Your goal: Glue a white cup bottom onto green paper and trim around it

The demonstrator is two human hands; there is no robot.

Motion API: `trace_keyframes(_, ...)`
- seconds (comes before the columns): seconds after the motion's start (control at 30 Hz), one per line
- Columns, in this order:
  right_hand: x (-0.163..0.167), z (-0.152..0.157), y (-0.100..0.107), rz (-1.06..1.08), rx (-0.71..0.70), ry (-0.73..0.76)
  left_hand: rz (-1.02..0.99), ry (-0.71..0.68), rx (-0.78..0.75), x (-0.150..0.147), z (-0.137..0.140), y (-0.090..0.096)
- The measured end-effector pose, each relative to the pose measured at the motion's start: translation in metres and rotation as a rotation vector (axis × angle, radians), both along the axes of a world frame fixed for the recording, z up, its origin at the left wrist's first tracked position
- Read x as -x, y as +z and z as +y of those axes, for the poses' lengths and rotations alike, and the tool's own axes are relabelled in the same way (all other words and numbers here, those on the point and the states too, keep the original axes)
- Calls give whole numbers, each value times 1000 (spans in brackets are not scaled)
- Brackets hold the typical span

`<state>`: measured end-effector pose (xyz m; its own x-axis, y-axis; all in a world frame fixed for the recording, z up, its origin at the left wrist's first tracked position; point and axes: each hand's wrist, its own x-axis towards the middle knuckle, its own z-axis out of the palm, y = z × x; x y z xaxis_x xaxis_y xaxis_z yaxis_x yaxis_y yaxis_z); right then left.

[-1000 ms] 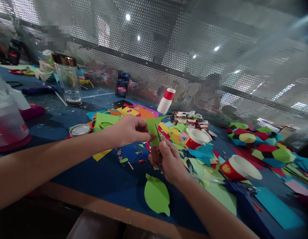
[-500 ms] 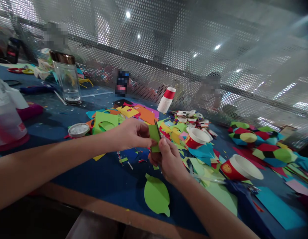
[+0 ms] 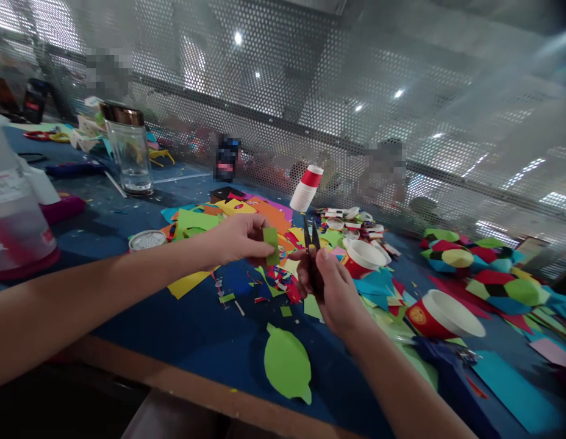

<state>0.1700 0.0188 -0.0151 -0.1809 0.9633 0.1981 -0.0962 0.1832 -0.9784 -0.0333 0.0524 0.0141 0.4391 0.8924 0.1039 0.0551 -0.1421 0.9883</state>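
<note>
A small folded-looking piece of green paper (image 3: 271,246) is pinched in my left hand (image 3: 244,239), over the middle of the table. To its right my right hand (image 3: 327,280) grips a pair of dark scissors (image 3: 311,241), blades parted and pointing away from me. The blades and the green piece are apart. Below my hands a lemon-shaped green paper cutout (image 3: 288,364) lies flat near the table's front edge. Coloured paper scraps (image 3: 260,207) and small offcuts are spread behind and beneath both hands.
A stack of paper cups (image 3: 307,188) stands tilted in view at the back. Two red-and-white cups (image 3: 443,314) lie at the right, beside a blue glue gun (image 3: 452,378). Paper-patch balls (image 3: 507,283) sit far right. A glass jar (image 3: 130,152) and a pink-liquid bottle (image 3: 15,207) stand left.
The scissors have come away from the green paper, and my right hand has moved right with them. My left hand has drawn slightly left, still holding the now smaller-looking green piece.
</note>
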Motion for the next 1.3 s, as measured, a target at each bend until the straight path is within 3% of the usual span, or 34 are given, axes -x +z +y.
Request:
trace_keyframes(0.27, -1, 7, -7, -191, 15, -62, 21, 163, -71, 4, 9, 3)
trace_keyframes(0.73, 0, 5, -16, -78, -51, -34, 16, 319, -332, 4, 2, 2)
trace_keyframes(1.07, 16, -4, -10, 53, 93, 27, 64, 278, -571, -1, -13, 3)
trace_keyframes(1.3, 18, -5, -11, 93, 91, 69, 119, 267, -572, -3, -18, 0)
